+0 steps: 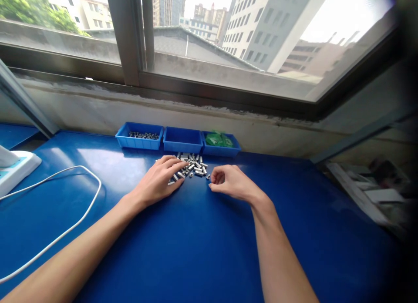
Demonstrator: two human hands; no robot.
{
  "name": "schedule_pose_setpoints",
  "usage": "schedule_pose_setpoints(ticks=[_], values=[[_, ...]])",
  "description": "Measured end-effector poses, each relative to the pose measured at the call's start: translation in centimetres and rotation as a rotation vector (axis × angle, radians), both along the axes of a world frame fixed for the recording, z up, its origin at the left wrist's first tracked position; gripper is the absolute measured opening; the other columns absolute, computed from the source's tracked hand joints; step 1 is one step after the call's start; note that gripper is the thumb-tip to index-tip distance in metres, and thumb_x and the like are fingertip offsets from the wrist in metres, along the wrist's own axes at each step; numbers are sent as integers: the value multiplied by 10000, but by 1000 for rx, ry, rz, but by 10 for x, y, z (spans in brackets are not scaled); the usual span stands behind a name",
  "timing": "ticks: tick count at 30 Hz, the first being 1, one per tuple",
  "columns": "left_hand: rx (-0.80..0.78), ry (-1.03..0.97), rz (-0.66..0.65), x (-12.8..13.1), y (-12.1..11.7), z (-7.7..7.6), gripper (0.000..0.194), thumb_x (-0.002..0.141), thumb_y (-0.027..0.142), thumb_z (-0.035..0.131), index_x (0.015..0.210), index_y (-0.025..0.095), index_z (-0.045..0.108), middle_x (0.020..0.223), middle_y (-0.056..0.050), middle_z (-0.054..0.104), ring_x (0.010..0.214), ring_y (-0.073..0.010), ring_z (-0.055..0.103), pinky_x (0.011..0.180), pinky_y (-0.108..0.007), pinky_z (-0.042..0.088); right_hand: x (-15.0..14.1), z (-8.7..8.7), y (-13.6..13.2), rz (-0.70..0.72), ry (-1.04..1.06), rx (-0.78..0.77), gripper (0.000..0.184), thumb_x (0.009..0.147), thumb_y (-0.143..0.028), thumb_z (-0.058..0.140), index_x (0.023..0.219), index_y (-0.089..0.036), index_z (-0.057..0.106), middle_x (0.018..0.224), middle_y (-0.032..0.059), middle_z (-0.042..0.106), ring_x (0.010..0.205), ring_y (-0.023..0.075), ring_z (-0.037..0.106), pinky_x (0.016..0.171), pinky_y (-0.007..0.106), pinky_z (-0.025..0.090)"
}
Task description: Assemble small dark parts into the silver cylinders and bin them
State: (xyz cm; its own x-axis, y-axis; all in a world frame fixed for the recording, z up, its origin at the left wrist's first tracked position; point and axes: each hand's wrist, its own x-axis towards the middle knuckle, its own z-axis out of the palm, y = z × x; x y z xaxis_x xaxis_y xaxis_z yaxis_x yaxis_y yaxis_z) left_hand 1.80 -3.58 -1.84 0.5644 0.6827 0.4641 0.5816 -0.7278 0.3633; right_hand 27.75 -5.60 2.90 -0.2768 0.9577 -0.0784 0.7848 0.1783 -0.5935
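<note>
A pile of short silver metal cylinders (pixel 198 173) lies on the blue table, just in front of the bins. My left hand (pixel 162 176) rests over the left side of this pile, palm down with its fingers apart, and hides part of it. To the right of the pile, my right hand (pixel 230 180) is held low over the table with its fingers curled toward the thumb. One small metal piece (pixel 208 177) sits right at its fingertips. Whether the fingers grip anything inside the curl is hidden from this side.
Three blue bins stand along the wall: the left bin (pixel 140 143) holds small metal parts, the middle bin (pixel 183 146) shows a bare inside, the right bin (pixel 224 151) has green plastic bags (pixel 218 139). A white cable (pixel 88 211) and power strip (pixel 19 170) lie at left.
</note>
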Motion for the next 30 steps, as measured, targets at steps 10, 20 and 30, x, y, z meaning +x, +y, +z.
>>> schedule_pose_setpoints(ticks=[10,20,30], values=[[34,-24,60,7,0,-2,509,863,204,609,1367,241,551,1297,-93,628,1222,-301,498,1040,-475,453,-7,1,2,-31,-30,192,119,698,-266,655,689,-205,552,677,-26,624,632,139,555,572,247,367],[13,-65,36,4,-2,0,462,880,224,606,1340,215,570,1269,-95,641,1209,-285,512,1037,-452,468,-15,1,2,-21,67,138,65,717,-154,609,682,-197,574,656,-20,637,621,141,591,590,251,415],[-85,-377,32,3,-8,17,271,943,206,543,1190,218,653,1145,-72,691,1100,-217,594,976,-368,488,-47,-2,2,-140,971,-141,233,721,-299,805,921,-186,765,867,36,737,736,137,641,712,270,510]])
